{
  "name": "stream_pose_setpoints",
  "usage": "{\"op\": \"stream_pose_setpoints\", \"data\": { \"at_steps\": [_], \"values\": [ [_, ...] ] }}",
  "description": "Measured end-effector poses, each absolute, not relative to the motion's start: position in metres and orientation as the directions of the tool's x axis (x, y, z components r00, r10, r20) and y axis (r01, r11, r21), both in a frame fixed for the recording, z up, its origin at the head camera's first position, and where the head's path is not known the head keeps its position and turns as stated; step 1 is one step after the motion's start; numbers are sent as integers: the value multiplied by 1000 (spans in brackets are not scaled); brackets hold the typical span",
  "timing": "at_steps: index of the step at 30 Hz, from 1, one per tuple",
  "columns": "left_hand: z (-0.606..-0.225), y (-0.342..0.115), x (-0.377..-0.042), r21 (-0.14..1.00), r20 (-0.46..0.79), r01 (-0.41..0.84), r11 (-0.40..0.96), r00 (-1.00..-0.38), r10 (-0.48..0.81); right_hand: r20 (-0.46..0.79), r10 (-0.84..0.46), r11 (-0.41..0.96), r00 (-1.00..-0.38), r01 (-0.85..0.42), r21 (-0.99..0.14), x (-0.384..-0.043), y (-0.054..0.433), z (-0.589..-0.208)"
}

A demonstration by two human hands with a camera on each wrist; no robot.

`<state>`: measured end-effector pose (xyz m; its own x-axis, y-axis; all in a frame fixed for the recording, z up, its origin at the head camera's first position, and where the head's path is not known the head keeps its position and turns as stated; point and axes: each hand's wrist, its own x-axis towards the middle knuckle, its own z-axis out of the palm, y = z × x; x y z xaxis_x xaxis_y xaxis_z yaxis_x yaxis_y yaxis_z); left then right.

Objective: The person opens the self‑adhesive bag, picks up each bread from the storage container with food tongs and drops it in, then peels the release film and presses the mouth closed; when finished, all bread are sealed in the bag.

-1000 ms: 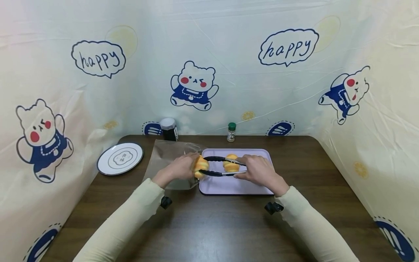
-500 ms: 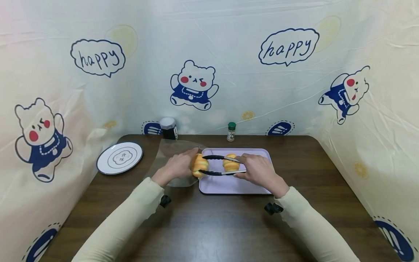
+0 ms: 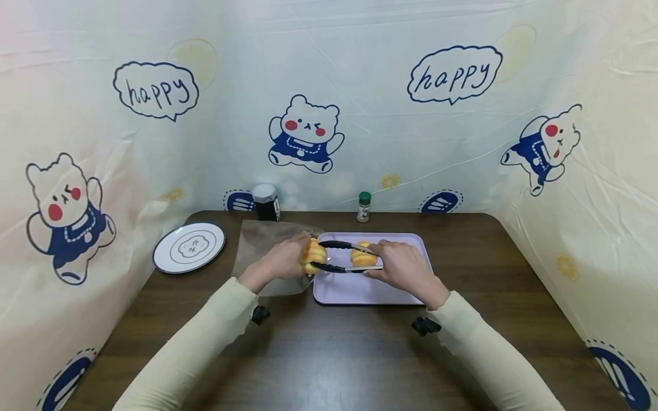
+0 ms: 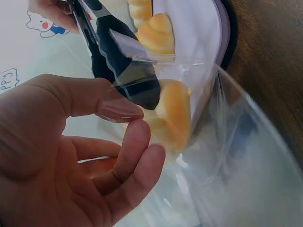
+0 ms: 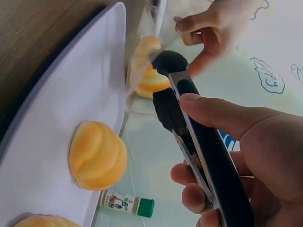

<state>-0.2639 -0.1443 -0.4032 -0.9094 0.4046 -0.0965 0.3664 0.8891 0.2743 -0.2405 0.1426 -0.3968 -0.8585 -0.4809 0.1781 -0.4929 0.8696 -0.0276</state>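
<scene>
My left hand (image 3: 285, 260) pinches the rim of a clear plastic bag (image 3: 257, 240) between thumb and fingertips, as the left wrist view shows. My right hand (image 3: 403, 265) grips a pair of tongs (image 5: 208, 161) with black handles and black tips. At the bag's mouth, a golden bread roll (image 5: 142, 66) shows through the film. The tips of the tongs reach into the mouth, right at this roll (image 4: 175, 113), and stand apart. More rolls (image 5: 98, 156) lie on a pale lilac tray (image 3: 380, 291) under the tongs.
A white plate with a dark rim (image 3: 163, 245) lies at the table's left edge. Along the back stand a dark jar with a pale lid (image 3: 265, 202) and a small green-capped shaker (image 3: 364, 206). A printed curtain (image 3: 380, 142) rises behind the brown table (image 3: 329, 354).
The roll at the bag's mouth has shifted slightly up and left in the head view. My right hand and the tongs have edged left. The bag has spread wider since half a second ago.
</scene>
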Motion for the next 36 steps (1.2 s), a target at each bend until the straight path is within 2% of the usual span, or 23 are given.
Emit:
{"op": "stream_pose_setpoints", "data": {
  "at_steps": [6,12,21,36],
  "values": [
    [-404,-143,-263,238,-113,358,903,-913,391,223,-521,846,-824,-532,9,-240,143,-398],
    [-405,-142,-264,260,-115,363,895,-908,402,277,-571,814,-773,-577,67,-241,142,-397],
    [-404,-145,-265,289,-95,368,884,-908,409,187,-482,860,-856,-503,-86,-243,140,-399],
    [-402,-144,-264,305,-67,339,890,-925,375,208,-434,887,-877,-456,-72,-240,141,-404]
  ]
}}
